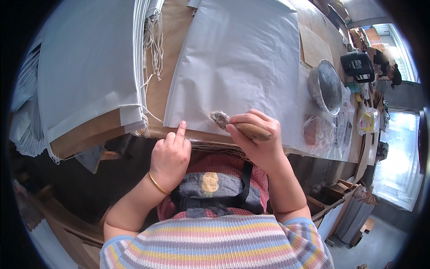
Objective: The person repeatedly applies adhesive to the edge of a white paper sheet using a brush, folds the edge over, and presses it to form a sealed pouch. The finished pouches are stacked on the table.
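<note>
My right hand (260,136) grips a short brush (254,131) by its thick wooden handle. The worn, pale bristle end points left, just above the near edge of a large white paper sheet (242,58). Whether the bristles touch the paper I cannot tell. At the sheet's near left corner, my left hand (172,152) has its index finger stretched out onto the edge. Its other fingers are bent, with nothing visible in them. The sheet lies flat, slightly wrinkled, over a brown surface.
On the left stands a stack of large white paper bags (89,67) with white cord handles (154,49). Along the table's right side are a round grey basin (324,87), a black container (357,65) and clear plastic bags (319,133). Cardboard (342,197) stands at lower right.
</note>
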The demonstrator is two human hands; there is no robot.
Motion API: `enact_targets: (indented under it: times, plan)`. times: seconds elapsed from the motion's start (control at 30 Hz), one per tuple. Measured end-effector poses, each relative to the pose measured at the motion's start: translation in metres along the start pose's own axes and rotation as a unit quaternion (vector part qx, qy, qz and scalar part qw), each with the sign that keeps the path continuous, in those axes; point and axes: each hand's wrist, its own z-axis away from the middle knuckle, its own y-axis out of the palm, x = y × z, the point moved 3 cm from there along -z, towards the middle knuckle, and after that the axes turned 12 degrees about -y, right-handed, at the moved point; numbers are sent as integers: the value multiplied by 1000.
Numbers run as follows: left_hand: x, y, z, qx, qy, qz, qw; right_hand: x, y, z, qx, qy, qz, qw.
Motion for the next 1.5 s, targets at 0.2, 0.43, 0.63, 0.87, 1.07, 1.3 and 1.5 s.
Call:
enact_targets:
  times: [0.2, 0.43, 0.63, 0.87, 1.07, 1.3, 1.5]
  plan:
    - [-3, 0, 0, 23, -7, -5, 1000, -3, 18, -4, -32, 15, -49, 998]
    - [-4, 3, -1, 33, -12, -7, 999, -38, -56, 53, -110, 225, 21, 968]
    - [-6, 2, -3, 65, -14, 3, 998, -61, -94, 87, -110, 225, 168, 953]
    - [-7, -1, -4, 94, -24, 2, 995, -63, -135, 97, -268, 224, -47, 936]
    - [-16, -16, -9, 2, 58, -8, 998, -87, -208, 198, -253, 146, 276, 916]
    - [-29, -76, 17, 260, -136, 642, 708, -64, -181, 206, -70, 110, 411, 902]
    - [-42, -120, 7, 49, -81, 515, 852, -6, -24, 164, 101, -22, -183, 978]
